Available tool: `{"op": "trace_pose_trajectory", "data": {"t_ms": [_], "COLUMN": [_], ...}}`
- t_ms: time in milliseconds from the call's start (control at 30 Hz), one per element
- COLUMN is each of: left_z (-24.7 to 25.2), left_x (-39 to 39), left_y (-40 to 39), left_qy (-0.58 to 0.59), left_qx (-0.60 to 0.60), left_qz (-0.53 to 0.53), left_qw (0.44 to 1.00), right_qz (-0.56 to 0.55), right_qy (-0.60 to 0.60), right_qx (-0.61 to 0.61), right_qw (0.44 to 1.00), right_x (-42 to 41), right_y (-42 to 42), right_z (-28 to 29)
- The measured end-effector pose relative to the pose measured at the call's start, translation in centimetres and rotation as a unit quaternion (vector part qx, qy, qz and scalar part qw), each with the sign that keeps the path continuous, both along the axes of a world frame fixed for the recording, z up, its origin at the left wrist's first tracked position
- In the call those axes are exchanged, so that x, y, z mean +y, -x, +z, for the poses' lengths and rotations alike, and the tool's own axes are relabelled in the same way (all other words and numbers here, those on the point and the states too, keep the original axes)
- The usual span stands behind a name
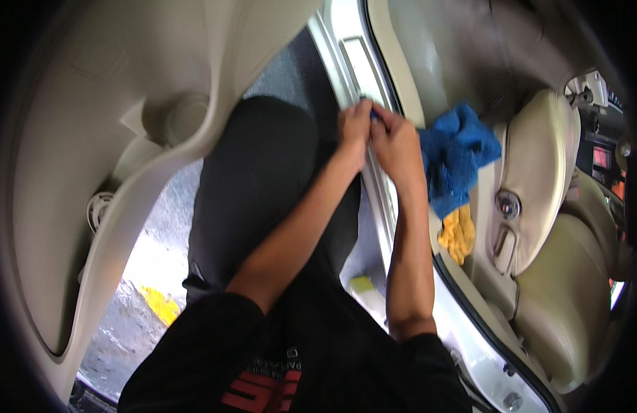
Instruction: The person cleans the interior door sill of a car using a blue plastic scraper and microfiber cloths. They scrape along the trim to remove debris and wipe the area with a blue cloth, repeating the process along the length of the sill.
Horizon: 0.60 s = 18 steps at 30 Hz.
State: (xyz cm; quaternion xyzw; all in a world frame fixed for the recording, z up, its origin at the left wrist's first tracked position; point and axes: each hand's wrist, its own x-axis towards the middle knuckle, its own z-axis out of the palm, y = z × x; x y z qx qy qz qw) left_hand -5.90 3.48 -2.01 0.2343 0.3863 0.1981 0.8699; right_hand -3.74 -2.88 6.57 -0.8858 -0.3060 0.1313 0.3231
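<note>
My left hand (354,129) and my right hand (398,142) meet over the white door sill (367,67) of a car. Their fingers are closed around a small blue object (374,114), mostly hidden between them, so its kind cannot be told. A small dark tip (363,97) pokes out just beyond the left fingertips. Right of my right hand, a blue cloth (455,155) lies bunched beside the seat base. A yellow-orange cloth (458,235) sits crumpled below it.
An open beige door panel (50,170) with a cup recess (187,118) curves along my left. To the right are a beige seat (543,180) and a seat side knob (507,205). My bent knee (267,139) fills the gap between door and sill. Wet-looking floor (122,325) carries yellow paint.
</note>
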Motion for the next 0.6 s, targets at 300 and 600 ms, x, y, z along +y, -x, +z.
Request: {"op": "trace_pose_trajectory", "data": {"t_ms": [300,600], "left_z": [-1.7,1.4], "left_x": [-0.8,-0.7], "left_y": [-1.9,-0.6], "left_qy": [-0.024,0.015], "left_qx": [0.061,0.019], "left_qz": [-0.006,0.038], "left_qw": [0.998,0.999], "right_qz": [0.029,0.019], "right_qy": [0.062,0.057], "right_qx": [-0.081,0.058], "right_qw": [0.994,0.997], "right_x": [-0.6,1.7], "right_y": [-1.8,-2.6], "right_z": [-1.8,1.0]}}
